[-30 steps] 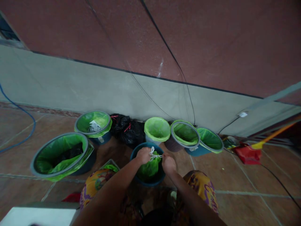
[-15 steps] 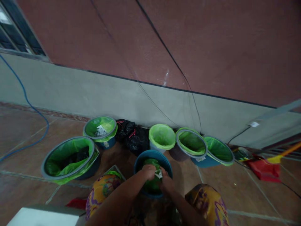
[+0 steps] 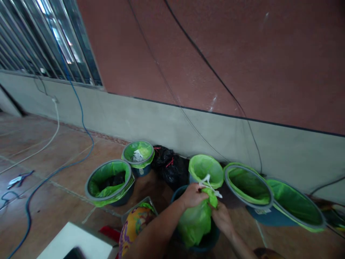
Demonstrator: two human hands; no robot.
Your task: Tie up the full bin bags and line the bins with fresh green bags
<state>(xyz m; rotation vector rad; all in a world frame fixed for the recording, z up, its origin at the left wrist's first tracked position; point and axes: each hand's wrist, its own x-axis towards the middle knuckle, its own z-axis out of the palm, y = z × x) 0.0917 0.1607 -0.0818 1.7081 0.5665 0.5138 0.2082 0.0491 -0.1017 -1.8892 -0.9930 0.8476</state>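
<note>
A full green garbage bag (image 3: 195, 223), its neck bunched and knotted with a white tie, hangs over a blue bucket (image 3: 212, 239) between my knees. My left hand (image 3: 194, 196) is closed round the gathered neck from the left. On the other side, my right hand (image 3: 221, 217) grips the bag just below the knot; some of its fingers are hidden by the plastic. Right behind the bag stands a bin lined in light green (image 3: 206, 169).
Lined bins stand to the right (image 3: 249, 185) and to the left (image 3: 109, 183). Black garbage bags (image 3: 175, 171) lean against the wall. A blue hose (image 3: 81, 162) crosses the floor, and a white box (image 3: 77, 242) sits at lower left.
My hands have lifted the green bag up out of the blue bucket, so its body and white tie now show. The view has turned left.
</note>
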